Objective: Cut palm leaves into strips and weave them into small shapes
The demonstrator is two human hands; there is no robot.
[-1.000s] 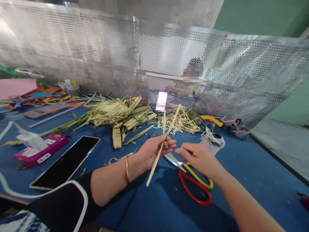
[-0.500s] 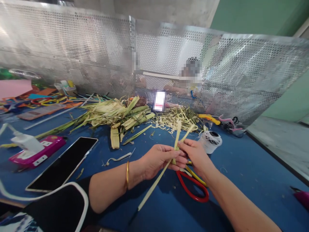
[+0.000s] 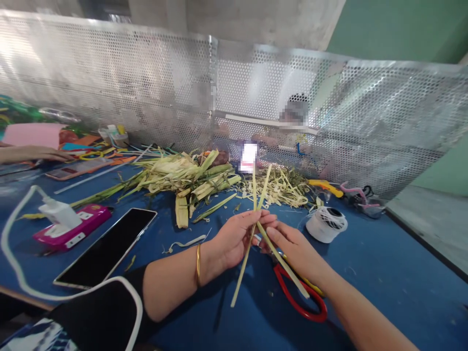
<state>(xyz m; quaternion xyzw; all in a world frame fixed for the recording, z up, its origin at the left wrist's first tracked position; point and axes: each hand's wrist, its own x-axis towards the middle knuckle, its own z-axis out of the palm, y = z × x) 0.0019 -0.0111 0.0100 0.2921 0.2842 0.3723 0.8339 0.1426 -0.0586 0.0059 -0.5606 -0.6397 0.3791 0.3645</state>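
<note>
Two pale green plant-leaf strips [image 3: 242, 280] cross in an X in front of me, their ends sticking out above and below my fingers. My left hand [image 3: 232, 239], with a gold bangle at the wrist, pinches them where they cross. Close against it, my right hand [image 3: 298, 248] has its thumb and fingers closed on the strip that slants down to the right. Its fingertips are partly hidden. Under that hand lie scissors with a red handle [image 3: 303, 316] and a yellow one. A spool of white thread [image 3: 325, 230] stands to the right.
Leaf stalks [image 3: 175, 175] and cut scraps [image 3: 281, 187] are heaped at the back. At left lie a dark phone [image 3: 106, 248] and a purple power strip [image 3: 76, 229] with a white cable. A perforated metal screen [image 3: 146, 87] bounds the far side. Another person's hand [image 3: 40, 153] rests far left.
The strips have been spread into an open X, one now slanting down across my right hand. My hands have shifted slightly within view. Another person's hand has come in at the left.
</note>
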